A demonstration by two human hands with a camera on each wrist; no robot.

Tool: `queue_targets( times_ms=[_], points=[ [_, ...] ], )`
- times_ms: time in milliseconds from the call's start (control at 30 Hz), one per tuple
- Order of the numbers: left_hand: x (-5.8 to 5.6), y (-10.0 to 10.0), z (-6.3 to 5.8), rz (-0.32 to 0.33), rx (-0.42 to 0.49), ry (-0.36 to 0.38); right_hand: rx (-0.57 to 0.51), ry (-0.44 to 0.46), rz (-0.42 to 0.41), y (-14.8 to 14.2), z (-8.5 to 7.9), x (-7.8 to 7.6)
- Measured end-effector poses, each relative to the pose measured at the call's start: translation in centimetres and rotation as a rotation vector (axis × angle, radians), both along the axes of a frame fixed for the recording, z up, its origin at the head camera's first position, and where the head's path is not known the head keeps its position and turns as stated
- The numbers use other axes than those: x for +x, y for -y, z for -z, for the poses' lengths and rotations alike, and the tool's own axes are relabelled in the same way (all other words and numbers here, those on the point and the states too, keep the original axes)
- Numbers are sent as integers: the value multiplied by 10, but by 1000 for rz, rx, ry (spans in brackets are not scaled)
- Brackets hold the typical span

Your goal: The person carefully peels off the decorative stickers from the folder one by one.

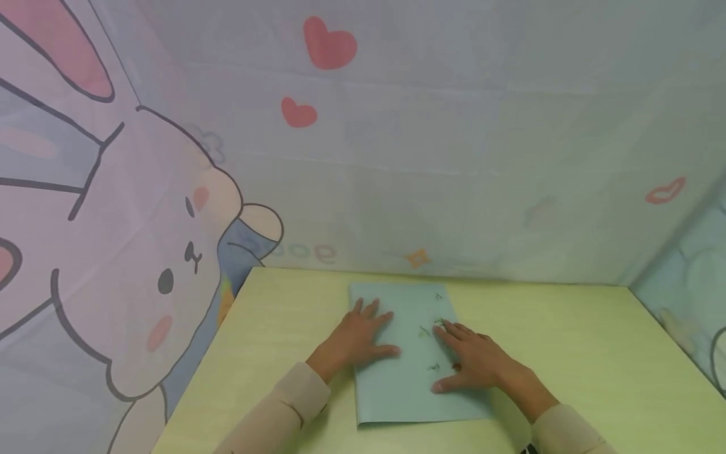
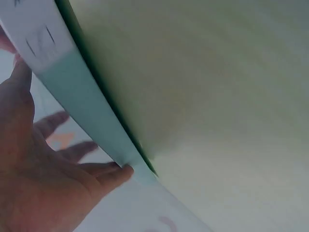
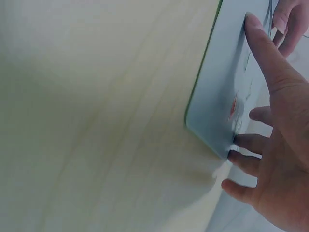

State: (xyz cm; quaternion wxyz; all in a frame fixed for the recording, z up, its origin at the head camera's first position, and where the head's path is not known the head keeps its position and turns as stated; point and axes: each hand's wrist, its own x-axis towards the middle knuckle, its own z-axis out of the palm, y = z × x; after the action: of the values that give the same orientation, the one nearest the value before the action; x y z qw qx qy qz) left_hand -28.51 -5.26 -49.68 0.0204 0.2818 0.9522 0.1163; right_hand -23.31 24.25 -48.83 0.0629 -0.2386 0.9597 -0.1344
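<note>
A pale blue-green folder (image 1: 397,397) with small dark leaf-like marks lies flat on the table. Its spine (image 2: 91,92), part white and part green with a label-like outline, faces left. Spread over its upper left side is my left hand (image 1: 358,340), thumb pointing inward. In the left wrist view its fingertips (image 2: 126,170) reach the spine's upper edge. My right hand (image 1: 473,356) rests on the right part with fingers extended, covering some of the marks. Seen from the right wrist, the thumb (image 3: 263,48) lies along the cover, close to a rounded corner.
A pale yellow-green table (image 1: 567,353) extends on both sides of the folder. Behind it hangs a light cloth (image 1: 454,157) with hearts, and a cartoon rabbit (image 1: 142,252) is printed on the left side. Light sleeves (image 1: 283,403) cover the forearms.
</note>
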Motion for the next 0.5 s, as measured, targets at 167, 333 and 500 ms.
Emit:
queue_targets(
  times_ms=[167, 333, 500],
  points=[
    [20, -22, 0, -76, -63, -5, 18, -49, 42, 6, 2, 5],
    [33, -32, -3, -119, -151, 10, 29, -65, 55, 9, 1, 9],
    [31, -28, -3, -90, -174, 15, 64, -61, 61, 12, -3, 11]
  ],
)
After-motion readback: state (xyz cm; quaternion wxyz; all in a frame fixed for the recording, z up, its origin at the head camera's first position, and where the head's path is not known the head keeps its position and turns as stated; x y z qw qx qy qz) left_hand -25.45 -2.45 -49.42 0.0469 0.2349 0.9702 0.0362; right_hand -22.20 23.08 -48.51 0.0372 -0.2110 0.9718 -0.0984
